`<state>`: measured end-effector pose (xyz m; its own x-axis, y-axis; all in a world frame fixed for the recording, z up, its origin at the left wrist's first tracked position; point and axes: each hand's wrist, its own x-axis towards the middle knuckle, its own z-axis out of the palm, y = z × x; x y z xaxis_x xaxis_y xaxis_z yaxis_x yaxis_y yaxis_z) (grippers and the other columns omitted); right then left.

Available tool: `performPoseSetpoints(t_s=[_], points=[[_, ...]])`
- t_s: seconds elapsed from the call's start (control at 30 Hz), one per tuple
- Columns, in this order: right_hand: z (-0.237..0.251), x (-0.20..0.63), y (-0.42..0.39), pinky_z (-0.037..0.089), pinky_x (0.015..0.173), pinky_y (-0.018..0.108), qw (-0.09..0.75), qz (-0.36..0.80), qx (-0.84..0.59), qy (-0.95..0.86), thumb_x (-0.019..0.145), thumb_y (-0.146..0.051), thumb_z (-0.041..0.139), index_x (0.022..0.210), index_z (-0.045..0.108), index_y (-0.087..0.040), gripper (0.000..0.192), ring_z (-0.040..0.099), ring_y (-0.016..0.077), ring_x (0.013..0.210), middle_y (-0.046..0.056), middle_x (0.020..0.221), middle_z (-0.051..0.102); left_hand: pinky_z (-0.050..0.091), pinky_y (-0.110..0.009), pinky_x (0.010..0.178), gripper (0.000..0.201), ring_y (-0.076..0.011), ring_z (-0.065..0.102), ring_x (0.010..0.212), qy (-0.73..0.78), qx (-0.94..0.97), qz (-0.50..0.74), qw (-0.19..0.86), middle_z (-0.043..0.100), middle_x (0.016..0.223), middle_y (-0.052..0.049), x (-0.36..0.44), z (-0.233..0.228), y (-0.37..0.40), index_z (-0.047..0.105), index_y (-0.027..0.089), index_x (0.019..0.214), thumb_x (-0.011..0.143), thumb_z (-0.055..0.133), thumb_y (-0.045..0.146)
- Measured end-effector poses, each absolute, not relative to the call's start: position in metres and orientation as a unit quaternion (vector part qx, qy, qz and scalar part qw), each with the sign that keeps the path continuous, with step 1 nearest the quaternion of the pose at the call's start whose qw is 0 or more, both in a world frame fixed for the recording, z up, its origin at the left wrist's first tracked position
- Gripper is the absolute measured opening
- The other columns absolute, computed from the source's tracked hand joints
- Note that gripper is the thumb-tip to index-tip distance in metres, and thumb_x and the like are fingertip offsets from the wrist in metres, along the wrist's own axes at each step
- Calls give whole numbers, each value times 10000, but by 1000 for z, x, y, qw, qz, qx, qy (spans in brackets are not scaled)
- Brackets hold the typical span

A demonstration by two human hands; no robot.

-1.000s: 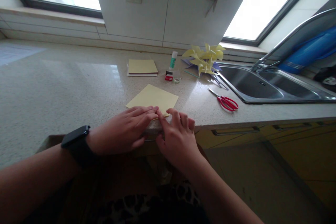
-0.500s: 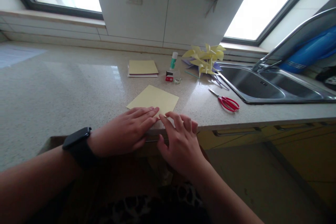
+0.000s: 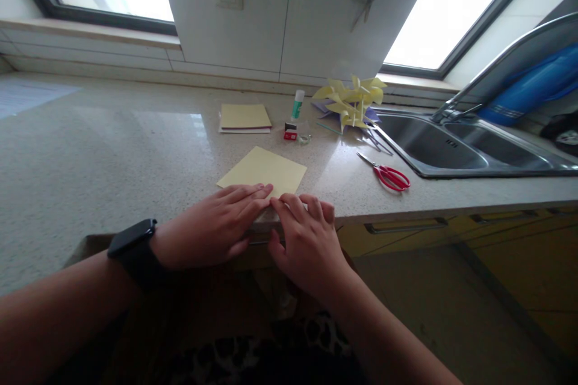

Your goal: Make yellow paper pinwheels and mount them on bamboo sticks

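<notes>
A pale yellow sheet of paper lies at the counter's front edge, one corner pointing away from me. My left hand rests flat over its near left side, fingers stretched out together, a black watch on the wrist. At the near corner my right hand touches the paper with its fingertips, thumb apart and hanging below the counter edge. The fingertips of both hands almost meet there. My hands cover the near part of the sheet, so I cannot tell whether it is folded under them.
Behind the sheet are a stack of paper, a glue stick and a small red box. Red-handled scissors lie to the right. Yellow and purple paper pinwheels sit beside the steel sink.
My right hand has shifted slightly left, its fingers lower and closer to my left fingertips. My left hand and the paper have stayed in place.
</notes>
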<state>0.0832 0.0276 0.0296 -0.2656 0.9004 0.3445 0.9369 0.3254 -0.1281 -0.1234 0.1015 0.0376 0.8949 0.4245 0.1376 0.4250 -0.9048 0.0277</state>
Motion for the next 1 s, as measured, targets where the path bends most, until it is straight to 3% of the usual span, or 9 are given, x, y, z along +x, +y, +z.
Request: performPoseSetpoints(t_s=[0.17, 0.37, 0.53, 0.8, 1.0], points=[[29, 83, 27, 314, 1032, 474, 187, -52, -584, -788, 916, -273, 583, 1333, 552, -184, 426, 462, 290, 1189, 77, 1300, 624, 262, -450, 1237, 752, -304, 291, 1512, -219, -973, -65, 0, 321, 1625, -198, -123, 39, 101, 268, 103, 1531, 873, 615, 210], [27, 86, 23, 323, 1019, 466, 203, -51, -581, -787, 911, -260, 605, 1238, 605, -207, 331, 477, 288, 1188, 54, 1283, 645, 263, -440, 1236, 590, -297, 303, 1506, -219, -973, -71, -5, 343, 1615, -188, -123, 40, 101, 376, 116, 1464, 922, 568, 244], [19, 88, 21, 330, 1017, 462, 220, -73, -573, -786, 898, -246, 608, 1357, 543, -169, 469, 497, 283, 1170, 81, 1304, 645, 271, -434, 1234, 614, -291, 304, 1506, -219, -973, -73, -3, 349, 1614, -184, -123, 39, 102, 371, 118, 1464, 902, 588, 236], [16, 94, 11, 330, 970, 451, 241, -77, -560, -789, 926, -247, 584, 1269, 599, -206, 346, 534, 262, 1121, 45, 1261, 677, 287, -438, 1229, 566, -296, 327, 1495, -215, -973, -82, -5, 369, 1603, -189, -124, 37, 102, 420, 113, 1411, 892, 610, 236], [12, 95, 11, 331, 966, 446, 242, -80, -557, -790, 927, -235, 580, 1293, 591, -205, 367, 537, 256, 1117, 43, 1280, 671, 294, -442, 1227, 584, -297, 331, 1494, -214, -973, -86, -7, 365, 1606, -188, -124, 37, 102, 412, 121, 1416, 883, 621, 234]])
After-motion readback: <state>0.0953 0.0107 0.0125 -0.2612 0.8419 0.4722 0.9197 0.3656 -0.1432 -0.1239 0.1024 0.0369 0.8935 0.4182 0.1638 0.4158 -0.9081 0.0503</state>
